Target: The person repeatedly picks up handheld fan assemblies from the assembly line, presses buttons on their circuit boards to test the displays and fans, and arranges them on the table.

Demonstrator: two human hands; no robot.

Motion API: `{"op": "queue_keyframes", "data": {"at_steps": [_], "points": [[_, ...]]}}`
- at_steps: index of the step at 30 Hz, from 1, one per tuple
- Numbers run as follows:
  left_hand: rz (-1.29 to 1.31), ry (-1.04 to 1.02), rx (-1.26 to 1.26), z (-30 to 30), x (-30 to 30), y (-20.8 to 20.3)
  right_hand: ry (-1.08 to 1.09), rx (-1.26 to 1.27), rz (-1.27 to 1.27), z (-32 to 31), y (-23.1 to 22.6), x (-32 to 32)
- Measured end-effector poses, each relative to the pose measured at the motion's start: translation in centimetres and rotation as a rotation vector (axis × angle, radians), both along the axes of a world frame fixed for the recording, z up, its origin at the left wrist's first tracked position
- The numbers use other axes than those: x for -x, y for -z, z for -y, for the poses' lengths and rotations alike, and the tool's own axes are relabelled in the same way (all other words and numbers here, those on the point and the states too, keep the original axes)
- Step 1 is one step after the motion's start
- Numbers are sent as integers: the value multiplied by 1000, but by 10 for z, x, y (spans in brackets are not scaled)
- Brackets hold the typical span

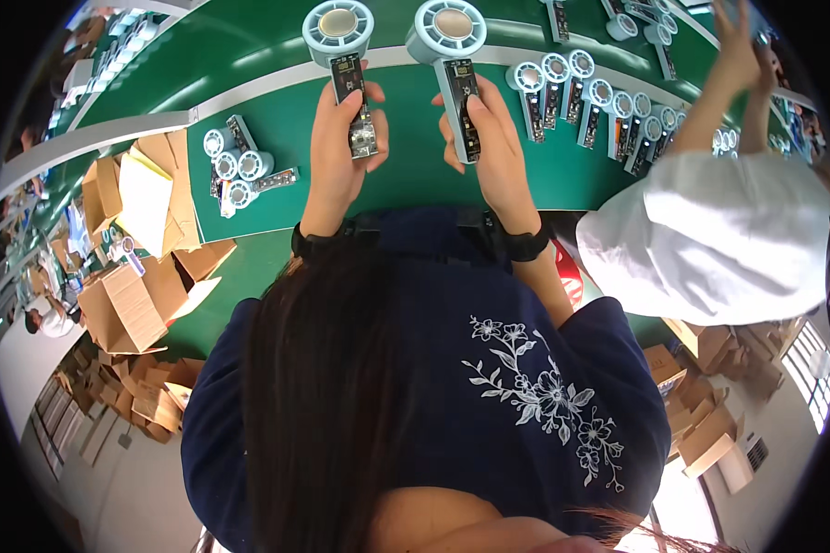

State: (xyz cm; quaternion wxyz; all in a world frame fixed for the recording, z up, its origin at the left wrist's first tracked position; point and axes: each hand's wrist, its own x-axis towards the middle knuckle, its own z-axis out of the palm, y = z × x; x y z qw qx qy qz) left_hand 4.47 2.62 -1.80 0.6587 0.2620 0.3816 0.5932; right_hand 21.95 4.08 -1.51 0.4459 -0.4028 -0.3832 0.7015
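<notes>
I'm looking over a green worktop [277, 120], spreading out to either side of the left hand [339, 129] and right hand [492, 138]; a pale ledge [240, 95] cuts across beyond them, and light streaks the green surface [240, 41] past that! Down left of the left hand, there's green floor [240, 295] and open cardboard boxes [124, 300]; far off, low right of the right hand, a barred window [810, 369] glows, more boxes [710, 433] heaped nearby.
</notes>
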Motion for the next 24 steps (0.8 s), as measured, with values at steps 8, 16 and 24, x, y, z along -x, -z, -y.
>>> {"op": "queue_keyframes", "data": {"at_steps": [8, 16, 24], "points": [[-21, 71, -81, 3, -10, 2, 74, -43, 53, 6, -6, 6], [-53, 37, -71, 7, -17, 1, -14, -69, 38, 8, 1, 4], [-33, -4, -62, 10, -13, 7, -8, -104, 94, 11, -5, 11]]}}
